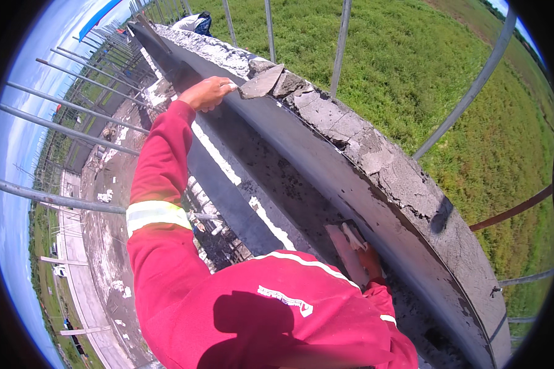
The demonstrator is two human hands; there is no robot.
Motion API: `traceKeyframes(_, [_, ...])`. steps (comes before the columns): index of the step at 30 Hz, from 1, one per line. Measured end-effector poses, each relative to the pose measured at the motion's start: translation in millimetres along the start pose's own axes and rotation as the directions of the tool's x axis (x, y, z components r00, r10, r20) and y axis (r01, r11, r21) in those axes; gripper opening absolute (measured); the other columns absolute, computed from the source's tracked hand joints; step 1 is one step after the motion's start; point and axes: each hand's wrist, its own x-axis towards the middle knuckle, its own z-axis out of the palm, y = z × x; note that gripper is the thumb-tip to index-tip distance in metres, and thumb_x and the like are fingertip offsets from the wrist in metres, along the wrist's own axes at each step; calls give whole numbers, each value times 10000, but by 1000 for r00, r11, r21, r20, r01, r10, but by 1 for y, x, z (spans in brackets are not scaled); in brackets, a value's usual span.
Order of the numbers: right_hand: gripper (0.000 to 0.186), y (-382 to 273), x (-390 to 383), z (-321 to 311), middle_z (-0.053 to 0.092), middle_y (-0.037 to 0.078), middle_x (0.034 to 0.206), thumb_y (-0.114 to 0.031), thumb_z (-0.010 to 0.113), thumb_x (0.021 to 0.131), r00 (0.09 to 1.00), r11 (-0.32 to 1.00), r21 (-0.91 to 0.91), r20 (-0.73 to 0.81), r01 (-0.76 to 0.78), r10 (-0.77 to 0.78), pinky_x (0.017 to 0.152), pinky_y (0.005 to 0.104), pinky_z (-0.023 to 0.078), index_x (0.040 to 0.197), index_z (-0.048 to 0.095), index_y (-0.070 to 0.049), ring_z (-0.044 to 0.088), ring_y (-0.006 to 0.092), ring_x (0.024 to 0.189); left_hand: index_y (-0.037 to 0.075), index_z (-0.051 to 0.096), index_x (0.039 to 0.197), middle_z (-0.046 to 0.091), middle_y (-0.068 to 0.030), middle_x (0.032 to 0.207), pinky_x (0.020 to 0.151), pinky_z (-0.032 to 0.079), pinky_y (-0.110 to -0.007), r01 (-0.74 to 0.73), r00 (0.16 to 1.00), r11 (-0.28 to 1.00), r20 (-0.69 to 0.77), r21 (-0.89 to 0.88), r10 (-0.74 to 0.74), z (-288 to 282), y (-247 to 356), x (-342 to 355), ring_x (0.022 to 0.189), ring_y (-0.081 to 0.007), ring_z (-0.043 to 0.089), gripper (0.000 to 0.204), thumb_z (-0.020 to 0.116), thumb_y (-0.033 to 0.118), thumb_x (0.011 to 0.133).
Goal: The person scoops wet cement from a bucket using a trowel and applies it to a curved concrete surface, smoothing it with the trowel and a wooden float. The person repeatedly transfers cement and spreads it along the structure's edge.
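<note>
**Site observation: hand work at a parapet wall, elevated position**

Head view. The person leans over a curved concrete wall at height; grass field lies far below on the outer side, and a lower concrete deck shows on the inner side.

Left hand: arm in a red sleeve with a reflective band, extended up along the wall. The fingers are curled closed on the handle end of a trowel, whose flat grey blade rests on the rough top of the wall, tip pointing away from the hand. The grip is closed on the tool.

Right hand: low in the picture, partly hidden behind the person's red-clad shoulder. It is wrapped around a second tool, a float with a pale, mortar-smeared face, held flat against the inner face of the wall just under the capping. The exact finger position cannot be made out, but the hand is closed on the tool.

The two hands are well apart, one high along the wall, the other near the body.

Wall condition: the capping is cracked and uneven, with loose grey mortar lumps beside the trowel blade. The inner face is dark and damp-looking, with a white strip running along it.

Surroundings: scaffold tubes rise on the outer side; further tubes cross on the left.
</note>
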Motion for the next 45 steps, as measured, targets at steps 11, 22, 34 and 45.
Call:
traceKeyframes(11, [556, -19, 30, 21, 643, 305, 1212, -409, 581, 918, 998, 1000, 9, 60, 14, -14, 980, 506, 482, 1269, 592, 22, 613, 475, 1136, 107, 617, 1279, 694, -253, 934, 792, 506, -536, -249, 932, 876, -143, 412, 333, 14, -20, -3, 911, -450, 661, 366, 518, 357, 1031])
traceKeyframes(22, [657, -53, 22, 10, 583, 287, 1353, -438, 574, 935, 991, 991, -110, 99, -77, 88, 1069, 470, 439, 1415, 498, 5, 548, 432, 1279, 53, 640, 1173, 585, -89, 700, 564, 492, -366, 115, 993, 993, 19, -25, -114, -48, -79, 40, 642, -222, 619, 355, 557, 356, 1008])
traceKeyframes(34, [529, -51, 34, 34, 624, 299, 1269, -382, 602, 903, 994, 996, -42, 69, -80, 83, 1016, 505, 471, 1276, 611, -7, 592, 455, 1200, 20, 596, 1012, 647, -150, 870, 742, 478, -405, -369, 886, 929, -297, 14, 356, -14, -66, 247, 806, -267, 600, 298, 706, 248, 854])
traceKeyframes(45, [453, 14, 34, 71, 627, 315, 1153, -388, 600, 922, 996, 996, -44, -38, 83, -85, 869, 572, 492, 1156, 617, -1, 598, 511, 1064, 114, 634, 1141, 685, -106, 945, 718, 503, -439, -384, 915, 875, 244, 295, 320, -7, -36, 327, 821, -282, 641, 466, 669, 321, 725])
